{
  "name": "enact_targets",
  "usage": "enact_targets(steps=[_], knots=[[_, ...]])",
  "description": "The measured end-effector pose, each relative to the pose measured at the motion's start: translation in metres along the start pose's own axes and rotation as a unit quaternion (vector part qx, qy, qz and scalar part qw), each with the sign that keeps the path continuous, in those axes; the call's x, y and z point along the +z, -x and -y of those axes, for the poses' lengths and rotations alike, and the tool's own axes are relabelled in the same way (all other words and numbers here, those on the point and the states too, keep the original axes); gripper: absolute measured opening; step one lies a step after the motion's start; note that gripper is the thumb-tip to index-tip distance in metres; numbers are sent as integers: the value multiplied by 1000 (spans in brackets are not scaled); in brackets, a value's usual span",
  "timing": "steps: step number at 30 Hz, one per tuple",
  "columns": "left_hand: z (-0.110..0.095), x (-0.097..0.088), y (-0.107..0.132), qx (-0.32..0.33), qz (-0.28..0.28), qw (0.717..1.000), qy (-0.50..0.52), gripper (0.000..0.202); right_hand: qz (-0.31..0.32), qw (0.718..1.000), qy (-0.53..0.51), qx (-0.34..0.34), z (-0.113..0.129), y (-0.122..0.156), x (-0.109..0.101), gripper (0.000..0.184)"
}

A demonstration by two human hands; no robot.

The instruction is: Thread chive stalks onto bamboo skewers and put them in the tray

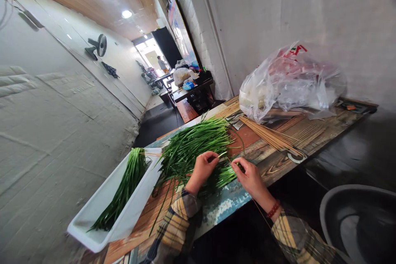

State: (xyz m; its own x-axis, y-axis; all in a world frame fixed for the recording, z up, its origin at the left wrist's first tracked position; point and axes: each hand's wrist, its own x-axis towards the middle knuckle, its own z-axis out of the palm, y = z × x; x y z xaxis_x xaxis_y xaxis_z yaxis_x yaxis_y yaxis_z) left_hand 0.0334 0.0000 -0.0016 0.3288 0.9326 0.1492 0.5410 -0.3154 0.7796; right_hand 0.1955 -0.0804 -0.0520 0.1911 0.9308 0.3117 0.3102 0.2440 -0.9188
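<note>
Over the table's near edge, my left hand (pixel 204 170) pinches the pale end of a green chive stalk (pixel 222 154) between thumb and fingers. My right hand (pixel 250 178) is closed around a thin wooden skewer (pixel 262 214); its tip shows close to the chive end, and its other end sticks out below my wrist. Whether the two touch is too small to tell. A large pile of chives (pixel 194 142) lies just beyond and beneath my hands. To the left, a white tray (pixel 123 229) holds a bunch of chives threaded on skewers (pixel 151 154).
Loose wooden skewers (pixel 269 133) lie right of the pile. Behind them sits a clear plastic bag (pixel 287 84) against the wall. A dark basin (pixel 355 222) stands below the table (pixel 321 130) at lower right. A person (pixel 161 64) is far off in the room.
</note>
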Motion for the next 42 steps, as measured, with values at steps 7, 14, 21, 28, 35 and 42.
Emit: enact_targets(steps=[7, 14, 21, 28, 35, 42], knots=[[0, 3, 15, -23, 18, 994, 108, 30, 18, 999, -20, -23, 9, -8, 12, 30], [-1, 0, 25, -10, 71, 985, 157, 34, 34, 999, 2, -4, 4, -2, 14, 29], [4, 10, 29, -36, 12, 982, 182, 21, 24, 999, 25, 16, 3, 1, 9, 27], [-2, 12, 32, -9, -5, 991, 133, 17, 28, 999, 30, 24, 5, 3, 7, 27], [-6, 11, 32, -14, 5, 990, 138, 16, 22, 998, 33, 45, 3, 2, 7, 24], [-5, 11, 32, -13, -12, 991, 131, 15, 36, 998, 48, 10, 6, 1, 7, 23]])
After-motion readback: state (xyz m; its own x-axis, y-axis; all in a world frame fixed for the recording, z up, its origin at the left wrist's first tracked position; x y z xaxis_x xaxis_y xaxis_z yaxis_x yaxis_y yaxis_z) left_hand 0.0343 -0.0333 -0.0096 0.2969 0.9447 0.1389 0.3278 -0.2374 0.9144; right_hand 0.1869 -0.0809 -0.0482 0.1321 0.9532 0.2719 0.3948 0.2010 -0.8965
